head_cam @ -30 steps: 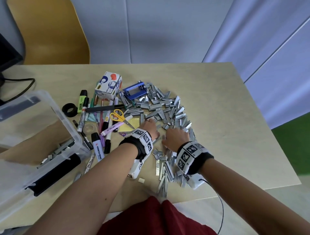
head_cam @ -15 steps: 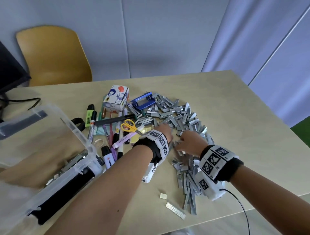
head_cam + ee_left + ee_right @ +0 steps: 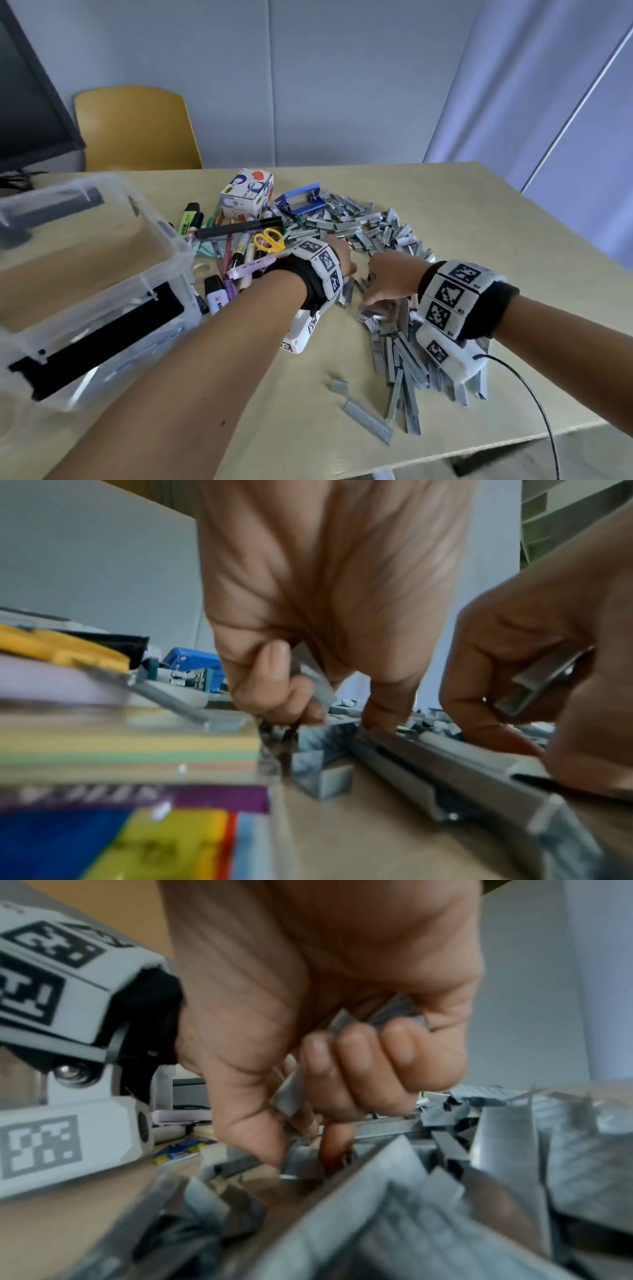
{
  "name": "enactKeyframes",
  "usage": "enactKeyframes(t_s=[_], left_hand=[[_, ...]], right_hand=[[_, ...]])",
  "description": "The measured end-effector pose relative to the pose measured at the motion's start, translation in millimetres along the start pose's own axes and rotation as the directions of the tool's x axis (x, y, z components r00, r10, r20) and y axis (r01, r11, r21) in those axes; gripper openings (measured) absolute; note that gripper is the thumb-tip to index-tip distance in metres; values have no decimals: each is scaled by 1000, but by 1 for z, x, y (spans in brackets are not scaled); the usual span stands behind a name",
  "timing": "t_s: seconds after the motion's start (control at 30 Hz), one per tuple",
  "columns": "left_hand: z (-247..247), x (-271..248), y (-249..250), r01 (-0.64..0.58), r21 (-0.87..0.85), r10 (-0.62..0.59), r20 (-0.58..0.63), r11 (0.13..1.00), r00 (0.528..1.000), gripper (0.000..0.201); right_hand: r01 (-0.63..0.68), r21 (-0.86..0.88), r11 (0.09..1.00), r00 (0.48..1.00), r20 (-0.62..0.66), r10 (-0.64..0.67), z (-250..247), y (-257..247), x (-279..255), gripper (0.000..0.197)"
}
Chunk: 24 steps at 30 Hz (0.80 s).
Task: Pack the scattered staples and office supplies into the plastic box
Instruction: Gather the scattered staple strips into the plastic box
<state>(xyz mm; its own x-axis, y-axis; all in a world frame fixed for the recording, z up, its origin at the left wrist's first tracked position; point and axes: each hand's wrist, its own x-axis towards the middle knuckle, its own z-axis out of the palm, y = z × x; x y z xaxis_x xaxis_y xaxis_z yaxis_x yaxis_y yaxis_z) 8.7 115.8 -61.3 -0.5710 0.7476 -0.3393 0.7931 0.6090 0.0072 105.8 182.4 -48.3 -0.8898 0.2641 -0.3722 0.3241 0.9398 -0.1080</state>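
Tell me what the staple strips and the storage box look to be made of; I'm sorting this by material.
The staple strips look like bare metal with a dull grey sheen: thin folded channels that catch light at the edges. The storage box seems to be clear, glossy plastic, since the table shows through its walls; its black handle is probably plastic too.

Your pale wooden worktop [image 3: 479, 212] carries a heap of grey staples [image 3: 370, 226], a clear plastic box [image 3: 164, 240] at left, pens [image 3: 239, 253], yellow scissors [image 3: 269, 238] and a small carton [image 3: 246, 195].
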Motion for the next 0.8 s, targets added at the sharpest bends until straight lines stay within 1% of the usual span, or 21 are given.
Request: enactKeyframes(t_s=[0.07, 0.2, 0.3, 0.33, 0.4, 0.47, 0.5, 0.53, 0.6, 0.67, 0.73, 0.8], left_hand=[[0, -2, 0, 16, -18, -16, -7, 1000, 1000, 42], [-3, 2, -4, 49, -111, -45, 32, 993, 998, 39], [-3, 1, -5, 40, -132, -38, 15, 990, 999, 43], [-2, 0, -4, 40, -131, -41, -5, 991, 999, 44], [-2, -5, 0, 44, -113, -49, -38, 993, 998, 44], [-2, -7, 0, 47, -112, -54, -54, 993, 997, 42], [-2, -7, -1, 51, -135, -58, -51, 990, 997, 42], [-2, -6, -2, 49, -166, -57, -46, 985, 997, 39], [-2, -2, -5, 47, -243, -59, -42, 969, 997, 27], [-1, 1, -9, 88, -319, -115, -64, 944, 991, 37], [-2, 3, -14, 122, -456, -163, -53, 882, 985, 40], [-5, 4, -18, 135, -621, -176, -5, 772, 984, 37]], right_hand=[[16, 28, 999, 1000, 26, -17, -3, 2, 1, 38], [27, 137, 990, 998, 54, -34, -8, 10, 1, 39], [21, 220, 975, 997, 66, -36, -10, 16, -2, 38], [11, 204, 979, 998, 66, -25, -9, 16, -3, 37], [0, 92, 996, 999, 35, -4, -7, 14, -4, 37], [17, -17, 1000, 1000, 0, -17, -6, 11, -4, 37], [25, -25, 999, 1000, 7, -25, -7, 11, -4, 36], [27, 5, 1000, 999, 36, -27, -8, 11, -3, 34], [-2, 155, 988, 993, 113, -16, -12, 14, -1, 29], [-50, 324, 945, 987, 162, -4, -17, 19, 0, 25], [-70, 466, 882, 986, 168, -11, -20, 26, 1, 29], [-46, 598, 800, 992, 123, -35, -25, 32, 1, 39]])
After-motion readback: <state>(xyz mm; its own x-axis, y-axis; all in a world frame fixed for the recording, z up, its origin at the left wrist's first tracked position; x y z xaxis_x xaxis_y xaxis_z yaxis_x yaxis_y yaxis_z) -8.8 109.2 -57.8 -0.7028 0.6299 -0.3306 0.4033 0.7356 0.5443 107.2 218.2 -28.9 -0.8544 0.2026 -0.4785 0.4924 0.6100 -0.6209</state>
